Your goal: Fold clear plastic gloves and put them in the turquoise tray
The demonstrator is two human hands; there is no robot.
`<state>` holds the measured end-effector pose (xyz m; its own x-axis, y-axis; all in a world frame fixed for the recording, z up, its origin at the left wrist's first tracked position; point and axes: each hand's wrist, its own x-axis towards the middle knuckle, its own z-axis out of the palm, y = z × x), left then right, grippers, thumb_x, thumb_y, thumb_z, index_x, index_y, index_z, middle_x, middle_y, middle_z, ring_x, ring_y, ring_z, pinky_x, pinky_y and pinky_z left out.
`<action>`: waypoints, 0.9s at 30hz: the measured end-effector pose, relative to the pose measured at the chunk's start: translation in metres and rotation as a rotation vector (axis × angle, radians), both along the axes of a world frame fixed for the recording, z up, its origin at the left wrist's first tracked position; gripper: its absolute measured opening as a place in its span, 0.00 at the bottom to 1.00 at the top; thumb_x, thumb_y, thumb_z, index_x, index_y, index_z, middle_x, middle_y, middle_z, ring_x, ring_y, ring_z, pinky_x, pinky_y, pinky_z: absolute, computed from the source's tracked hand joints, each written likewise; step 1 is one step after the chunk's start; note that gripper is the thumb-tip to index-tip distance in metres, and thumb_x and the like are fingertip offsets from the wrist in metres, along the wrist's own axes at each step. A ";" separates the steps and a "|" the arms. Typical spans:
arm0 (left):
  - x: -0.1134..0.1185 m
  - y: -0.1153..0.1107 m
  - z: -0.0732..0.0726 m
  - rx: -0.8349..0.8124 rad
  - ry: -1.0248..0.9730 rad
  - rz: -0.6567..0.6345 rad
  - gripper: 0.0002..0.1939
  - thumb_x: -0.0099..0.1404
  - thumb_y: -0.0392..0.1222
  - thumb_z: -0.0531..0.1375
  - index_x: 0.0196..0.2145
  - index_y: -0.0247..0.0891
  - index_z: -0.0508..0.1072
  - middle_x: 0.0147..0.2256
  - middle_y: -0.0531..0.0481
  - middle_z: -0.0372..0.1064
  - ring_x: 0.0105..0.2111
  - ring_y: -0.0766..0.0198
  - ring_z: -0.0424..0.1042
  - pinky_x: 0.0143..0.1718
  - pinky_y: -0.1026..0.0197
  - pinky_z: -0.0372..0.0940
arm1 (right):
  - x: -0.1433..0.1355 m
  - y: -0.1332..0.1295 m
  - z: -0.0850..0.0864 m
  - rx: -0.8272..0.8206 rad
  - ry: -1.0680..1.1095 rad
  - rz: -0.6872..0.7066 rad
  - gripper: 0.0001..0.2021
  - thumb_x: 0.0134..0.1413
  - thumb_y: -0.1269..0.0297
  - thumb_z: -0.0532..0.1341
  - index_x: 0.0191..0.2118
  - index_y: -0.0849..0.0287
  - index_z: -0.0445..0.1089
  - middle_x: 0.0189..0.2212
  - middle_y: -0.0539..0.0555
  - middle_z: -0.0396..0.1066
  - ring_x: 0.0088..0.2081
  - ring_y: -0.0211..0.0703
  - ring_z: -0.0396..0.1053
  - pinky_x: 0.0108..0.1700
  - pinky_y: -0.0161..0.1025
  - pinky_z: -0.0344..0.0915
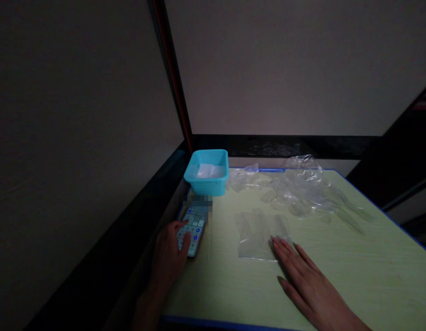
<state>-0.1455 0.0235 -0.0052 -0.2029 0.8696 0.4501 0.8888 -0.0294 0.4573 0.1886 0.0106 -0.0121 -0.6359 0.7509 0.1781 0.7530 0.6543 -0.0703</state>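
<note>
Clear bag (256, 236) is laid flat on the worktop (364, 276), its right side touched by the right hand (307, 276) at four o'clock; that grip is spread, palm down, thumb held apart. At nine o'clock from the bag, a phone (196, 232) with a lit keypad is reached over by the left hand (168, 253), its grip parted between thumb and forefinger. A blue tub (209, 187) is set toward ten o'clock, crumpled plastic (298, 188) toward one.
</note>
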 end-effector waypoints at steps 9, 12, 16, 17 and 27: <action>0.001 -0.006 0.001 0.122 -0.197 -0.003 0.13 0.61 0.45 0.49 0.42 0.36 0.58 0.43 0.39 0.66 0.43 0.53 0.67 0.44 0.48 0.62 | 0.000 0.001 -0.001 -0.021 0.017 -0.004 0.31 0.59 0.61 0.47 0.62 0.59 0.30 0.61 0.53 0.40 0.60 0.45 0.41 0.60 0.51 0.44; 0.002 -0.009 0.001 0.110 -0.348 -0.013 0.12 0.63 0.44 0.49 0.42 0.37 0.56 0.44 0.39 0.65 0.39 0.56 0.71 0.38 0.51 0.66 | 0.000 0.001 -0.001 -0.026 0.014 0.003 0.31 0.59 0.61 0.46 0.62 0.60 0.29 0.61 0.54 0.39 0.60 0.46 0.41 0.59 0.52 0.45; 0.004 -0.007 -0.001 0.034 -0.409 -0.023 0.13 0.64 0.46 0.47 0.44 0.38 0.56 0.47 0.37 0.63 0.37 0.55 0.72 0.34 0.53 0.68 | 0.000 0.000 0.001 -0.035 0.042 0.006 0.31 0.59 0.61 0.47 0.62 0.59 0.30 0.61 0.54 0.40 0.60 0.47 0.42 0.59 0.52 0.46; 0.004 -0.006 -0.002 0.027 -0.396 -0.043 0.15 0.64 0.46 0.47 0.46 0.37 0.55 0.49 0.36 0.61 0.39 0.55 0.71 0.36 0.52 0.67 | 0.000 0.000 0.001 -0.035 0.048 0.007 0.31 0.58 0.61 0.47 0.62 0.59 0.30 0.61 0.54 0.41 0.60 0.47 0.42 0.59 0.52 0.46; 0.053 -0.008 0.014 0.049 -0.002 -0.245 0.24 0.64 0.38 0.47 0.57 0.37 0.47 0.58 0.40 0.48 0.57 0.54 0.50 0.54 0.45 0.52 | -0.004 0.002 0.000 -0.014 0.053 -0.027 0.31 0.58 0.62 0.47 0.62 0.61 0.31 0.61 0.56 0.41 0.60 0.47 0.41 0.59 0.51 0.47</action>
<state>-0.0927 0.0155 0.0087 0.0104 0.8702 0.4927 0.8514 -0.2661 0.4519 0.1850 0.0130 -0.0119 -0.6056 0.7700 0.2008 0.7650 0.6328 -0.1195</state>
